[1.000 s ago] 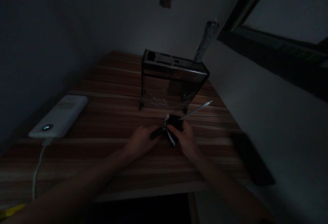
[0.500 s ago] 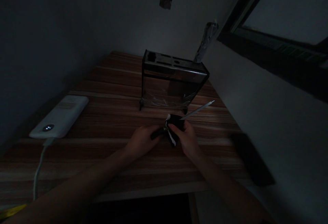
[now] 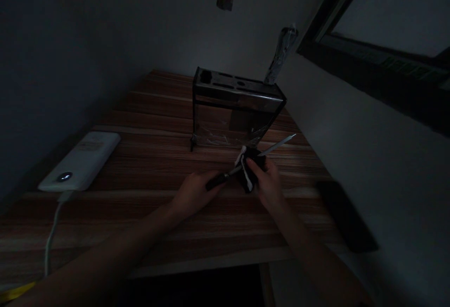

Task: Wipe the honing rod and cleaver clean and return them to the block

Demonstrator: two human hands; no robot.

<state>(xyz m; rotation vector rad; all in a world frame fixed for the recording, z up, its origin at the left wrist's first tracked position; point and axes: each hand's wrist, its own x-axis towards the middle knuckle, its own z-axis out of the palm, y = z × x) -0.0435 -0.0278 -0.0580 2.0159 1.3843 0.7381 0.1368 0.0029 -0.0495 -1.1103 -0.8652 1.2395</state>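
My left hand (image 3: pixel 197 191) is closed around the black handle of a sharpening steel (image 3: pixel 277 144), a slim grey metal rod that points up and to the right. Folded over the middle of the rod is a black cloth (image 3: pixel 248 170) with a white edge. My right hand (image 3: pixel 269 180) pinches this cloth around the steel, thumb on top. A short stretch of bare rod shows between handle and cloth, and the tip sticks out beyond my right hand. Just behind stands a knife block (image 3: pixel 228 124) with a dark slotted top and clear sides.
A plastic-wrapped handle (image 3: pixel 280 56) rises from the block's right end. On the left lies a white power bank (image 3: pixel 82 159) with a white cable (image 3: pixel 52 236). A dark flat object (image 3: pixel 346 215) lies at the right edge of the wooden table (image 3: pixel 158 246). Walls stand close behind and beside it.
My right hand and the cloth have slid right and upward along the steel, baring some rod near the handle. My left hand has stayed about where it was.
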